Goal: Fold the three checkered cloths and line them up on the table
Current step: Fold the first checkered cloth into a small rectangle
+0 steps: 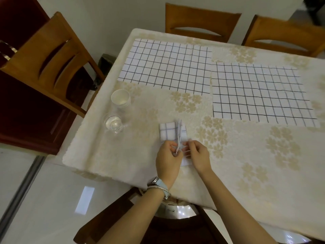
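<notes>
A small, much-folded checkered cloth [168, 132] lies near the table's front edge, with one flap standing upright along its middle. My left hand [168, 158] pinches the near end of that flap. My right hand [198, 156] grips the cloth's right near corner. Two more white checkered cloths lie flat and unfolded farther back: one [167, 66] at the far left, one [262, 94] to the right of it, their edges nearly touching.
A stack of paper cups [121, 98] and a glass of water [114, 123] stand left of the folded cloth. A beige floral tablecloth [246, 155] covers the table. Wooden chairs stand at the left [52, 55] and the far side [200, 22].
</notes>
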A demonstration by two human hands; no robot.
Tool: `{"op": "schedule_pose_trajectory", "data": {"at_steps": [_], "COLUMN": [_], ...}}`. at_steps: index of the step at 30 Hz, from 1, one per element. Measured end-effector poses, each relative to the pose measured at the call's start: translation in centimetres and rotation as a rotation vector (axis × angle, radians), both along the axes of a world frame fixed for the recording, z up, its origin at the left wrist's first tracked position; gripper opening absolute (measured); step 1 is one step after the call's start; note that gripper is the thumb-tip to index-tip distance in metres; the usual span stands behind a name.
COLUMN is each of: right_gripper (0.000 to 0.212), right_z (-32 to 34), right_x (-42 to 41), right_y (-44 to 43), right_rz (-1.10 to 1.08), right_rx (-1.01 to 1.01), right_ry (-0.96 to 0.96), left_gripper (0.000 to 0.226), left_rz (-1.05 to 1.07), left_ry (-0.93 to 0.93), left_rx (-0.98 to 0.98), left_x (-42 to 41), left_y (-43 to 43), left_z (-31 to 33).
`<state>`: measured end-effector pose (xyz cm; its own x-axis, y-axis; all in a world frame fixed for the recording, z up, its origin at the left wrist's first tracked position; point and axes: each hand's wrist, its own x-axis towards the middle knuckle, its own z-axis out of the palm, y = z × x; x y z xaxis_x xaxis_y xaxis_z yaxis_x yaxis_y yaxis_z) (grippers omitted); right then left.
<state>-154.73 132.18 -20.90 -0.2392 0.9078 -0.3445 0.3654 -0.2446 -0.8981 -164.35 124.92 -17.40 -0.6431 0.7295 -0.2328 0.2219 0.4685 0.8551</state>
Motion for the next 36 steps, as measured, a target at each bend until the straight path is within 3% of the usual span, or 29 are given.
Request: {"op": "schedule_pose_trajectory", "data": {"at_steps": [4,10,14,19,26,29,31,34,36], "right_gripper": [0.034,0.006,0.006,0.003,0.013,0.030,0.041,0.048,0.049], "right_z": [-0.2,-0.7,-1.5,-1.7,-1.5,-1.6,-1.8,-2.4,-3.1], "right_x": [0.6,0.9,0.9,0.8,0.9,0.8,0.6,0.1,-0.1], "right_y": [0.8,1.8,2.2,2.2,2.2,2.1,2.1,2.5,2.9], "right_rz": [0.016,0.082,0.087,0.108,0.132,0.215,0.277,0.399,0.520], "right_rx": [-0.089,-0.021,-0.006,0.016,0.081,0.215,0.409,0.724,0.811], "right_ry": [-0.058,-0.256,-0.289,-0.305,-0.295,-0.410,-0.505,-0.578,-0.615], "left_gripper": [0.021,0.027,0.020,0.038,0.062,0.069,0.073,0.079,0.086], "left_rz": [-0.076,-0.185,-0.207,-0.341,-0.587,-0.635,-0.654,-0.670,-0.686], "left_ry": [0.034,0.018,0.293,0.710,0.827,0.830,0.822,0.813,0.809], "left_rx": [-0.091,-0.102,0.000,-0.028,-0.225,-0.233,-0.251,-0.275,-0.280], "left_x": [1.5,2.0,0.4,-2.9,-5.6,-5.9,-6.0,-6.2,-6.3], "left_y": [1.0,0.5,-0.7,-0.3,-0.4,-0.6,-0.6,-0.6,-0.5], "left_z": [-1.4,-2.7,-3.1,-6.0,-7.9,-8.3,-8.3,-8.3,-8.3]}}
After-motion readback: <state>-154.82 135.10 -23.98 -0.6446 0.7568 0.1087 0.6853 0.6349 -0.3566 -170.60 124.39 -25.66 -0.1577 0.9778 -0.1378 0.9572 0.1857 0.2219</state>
